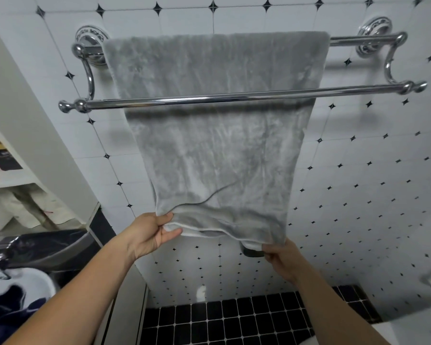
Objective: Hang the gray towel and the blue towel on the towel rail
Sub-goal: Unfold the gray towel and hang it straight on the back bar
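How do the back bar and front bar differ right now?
The back bar carries the gray towel; the front bar is bare. The back bar sits higher, near the wall; the front bar sits lower, crossing the towel's face. Both are shiny chrome.

Arms outstretched, left grip (152, 232) and right grip (281, 260) both pinching.
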A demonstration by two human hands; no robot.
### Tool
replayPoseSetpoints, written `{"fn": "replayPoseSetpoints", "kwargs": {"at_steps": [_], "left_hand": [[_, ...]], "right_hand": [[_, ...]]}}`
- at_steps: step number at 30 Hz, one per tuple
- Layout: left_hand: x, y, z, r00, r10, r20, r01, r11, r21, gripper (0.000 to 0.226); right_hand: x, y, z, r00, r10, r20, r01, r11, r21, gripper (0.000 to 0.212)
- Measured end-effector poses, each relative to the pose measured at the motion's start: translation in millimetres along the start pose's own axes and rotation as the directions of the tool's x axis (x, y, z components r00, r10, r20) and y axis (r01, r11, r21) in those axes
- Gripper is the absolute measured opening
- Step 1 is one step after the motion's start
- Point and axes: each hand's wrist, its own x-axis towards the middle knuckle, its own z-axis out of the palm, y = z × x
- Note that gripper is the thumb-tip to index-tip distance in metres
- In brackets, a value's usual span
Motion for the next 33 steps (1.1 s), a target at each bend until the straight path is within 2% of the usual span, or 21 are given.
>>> {"fn": "replayPoseSetpoints", "kwargs": {"at_steps": [2, 6, 8, 10, 12, 14, 16, 17, 18, 21, 22, 24, 28, 31, 33], "left_hand": [[-4.1, 6.7, 12.6, 0.999, -0.037, 0.031, 0.039, 0.996, -0.081, 0.018], [-13.3, 24.7, 30.5, 0.999, -0.031, 0.042, 0.037, 0.987, -0.157, 0.021], [-15.7, 34.0, 31.6, 1.000, -0.004, 0.023, 0.008, 0.987, -0.163, 0.022], [-16.5, 40.8, 25.2, 0.999, 0.027, -0.027, -0.031, 0.992, -0.125, 0.018], [-16.4, 39.6, 12.4, 0.996, 0.048, -0.079, -0.050, 0.998, -0.022, 0.013], [-16.5, 30.2, -2.5, 0.994, 0.070, -0.083, -0.064, 0.995, 0.073, 0.010], [-15.3, 15.7, -17.4, 0.992, 0.111, -0.052, -0.101, 0.982, 0.159, 0.015], [-13.9, 7.7, -26.0, 0.990, 0.131, -0.050, -0.118, 0.969, 0.215, 0.021], [-11.4, -0.4, -34.6, 0.985, 0.157, -0.072, -0.131, 0.951, 0.280, 0.025], [-0.3, -19.0, -56.7, 0.953, 0.253, -0.165, -0.152, 0.873, 0.463, 0.017], [3.2, -21.2, -60.1, 0.944, 0.275, -0.184, -0.152, 0.855, 0.497, 0.014], [10.0, -20.4, -62.0, 0.929, 0.319, -0.186, -0.183, 0.835, 0.519, 0.014], [17.6, -19.1, -63.7, 0.901, 0.417, -0.119, -0.281, 0.772, 0.570, 0.020], [23.3, -20.7, -63.5, 0.872, 0.471, -0.137, -0.335, 0.776, 0.534, 0.019], [28.6, -26.0, -63.6, 0.857, 0.491, -0.158, -0.357, 0.786, 0.505, 0.012]], "right_hand": [[4.2, 2.1, 8.0, 0.997, -0.014, -0.080, 0.016, 1.000, 0.023, 0.034], [16.4, -1.8, 12.3, 0.979, -0.023, -0.201, 0.072, 0.968, 0.240, 0.005], [20.5, -7.6, 10.5, 0.939, 0.019, -0.345, 0.089, 0.952, 0.293, 0.012], [18.3, -17.3, 2.7, 0.859, 0.012, -0.511, 0.117, 0.969, 0.218, 0.012], [11.9, -26.3, -8.0, 0.781, -0.122, -0.612, 0.133, 0.991, -0.027, 0.011], [0.2, -29.9, -13.7, 0.744, -0.383, -0.547, 0.186, 0.906, -0.380, 0.011], [-11.5, -27.6, -18.7, 0.740, -0.596, -0.313, 0.229, 0.660, -0.715, 0.003], [-15.3, -25.0, -22.7, 0.749, -0.634, -0.195, 0.234, 0.528, -0.816, 0.006], [-17.3, -23.0, -28.4, 0.761, -0.639, -0.109, 0.244, 0.437, -0.866, 0.010], [-18.7, -21.6, -43.1, 0.770, -0.637, -0.019, 0.279, 0.364, -0.889, 0.022], [-18.7, -21.3, -44.9, 0.774, -0.633, -0.025, 0.287, 0.386, -0.877, 0.026], [-16.8, -21.2, -42.7, 0.795, -0.602, -0.081, 0.293, 0.497, -0.816, 0.032], [-12.9, -20.9, -38.1, 0.874, -0.465, -0.144, 0.245, 0.676, -0.695, 0.038], [-13.5, -21.6, -35.8, 0.906, -0.380, -0.186, 0.197, 0.769, -0.608, 0.024], [-12.4, -22.2, -33.9, 0.890, -0.393, -0.229, 0.173, 0.758, -0.629, 0.014]]}}
